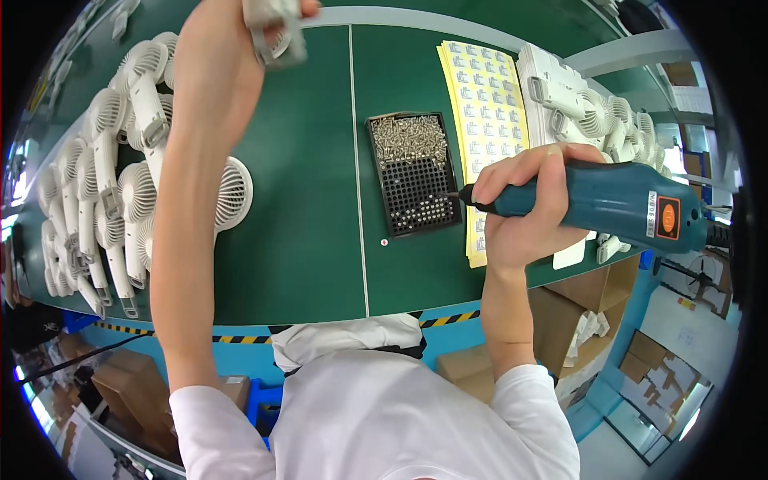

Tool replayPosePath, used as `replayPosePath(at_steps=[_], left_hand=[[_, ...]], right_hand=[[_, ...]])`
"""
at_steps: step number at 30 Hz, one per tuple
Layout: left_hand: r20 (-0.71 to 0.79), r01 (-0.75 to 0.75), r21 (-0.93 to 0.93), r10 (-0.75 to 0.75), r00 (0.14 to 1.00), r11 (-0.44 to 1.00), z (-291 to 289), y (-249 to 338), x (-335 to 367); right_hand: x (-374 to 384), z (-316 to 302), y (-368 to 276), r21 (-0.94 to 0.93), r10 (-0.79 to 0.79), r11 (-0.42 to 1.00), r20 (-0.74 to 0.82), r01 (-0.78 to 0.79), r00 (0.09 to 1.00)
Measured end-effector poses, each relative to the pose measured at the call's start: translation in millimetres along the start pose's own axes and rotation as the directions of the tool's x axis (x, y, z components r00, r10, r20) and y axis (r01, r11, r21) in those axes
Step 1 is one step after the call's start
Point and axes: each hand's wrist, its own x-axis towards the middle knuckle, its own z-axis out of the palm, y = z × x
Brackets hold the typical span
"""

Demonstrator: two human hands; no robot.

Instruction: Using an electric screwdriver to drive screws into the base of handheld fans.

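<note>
My right hand (528, 200) is wrapped round a blue electric screwdriver (616, 200), whose black nose points left. The tip of its bit (454, 194) is at the right edge of a black screw tray (390, 192). Loose small screws (410, 138) are heaped in the tray's far part, and some stand in holes in its near part. My left hand (228, 48), at the far edge of view, is closed on a blurred white plastic part (280, 36); its kind cannot be made out. Under my left forearm lies a white handheld fan (234, 194), partly hidden.
Many white handheld fans (104, 160) are piled on the left of the green table (296, 240). Yellow label sheets (488, 104) lie right of the tray, with more fans (596, 112) beyond. A small round piece (384, 242) lies near the tray. Cardboard boxes (576, 296) stand below.
</note>
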Motion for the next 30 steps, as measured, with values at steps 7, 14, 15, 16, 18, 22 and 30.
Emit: replayPosePath(at_steps=[7,14,15,16,18,22,30], left_hand=[[-0.436,0.378,0.265,-0.239,0.868,0.887,33,-50,-111],[-0.406,0.469,0.301,-0.333,0.851,0.830,29,-67,-125],[-0.408,0.468,0.292,-0.333,0.850,0.834,27,-67,-124],[-0.408,0.478,0.266,-0.352,0.842,0.837,26,-66,-123],[-0.409,0.490,0.232,-0.373,0.833,0.840,26,-65,-122],[-0.434,0.508,0.217,-0.384,0.815,0.833,28,-66,-121],[-0.440,0.523,0.199,-0.401,0.803,0.829,26,-69,-121]], right_hand=[[-2,10,-2,-0.048,-0.017,0.999,0.005,0.017,1.000],[-7,15,4,-0.108,-0.013,0.994,-0.014,0.011,1.000],[-7,15,5,-0.114,-0.009,0.993,-0.007,0.008,1.000],[-7,14,6,-0.127,-0.011,0.992,-0.003,0.011,1.000],[-9,13,7,-0.144,-0.009,0.990,0.004,0.009,1.000],[-9,12,11,-0.089,-0.029,0.996,0.007,0.030,1.000],[-9,11,9,-0.115,-0.034,0.993,0.040,0.038,0.999]])
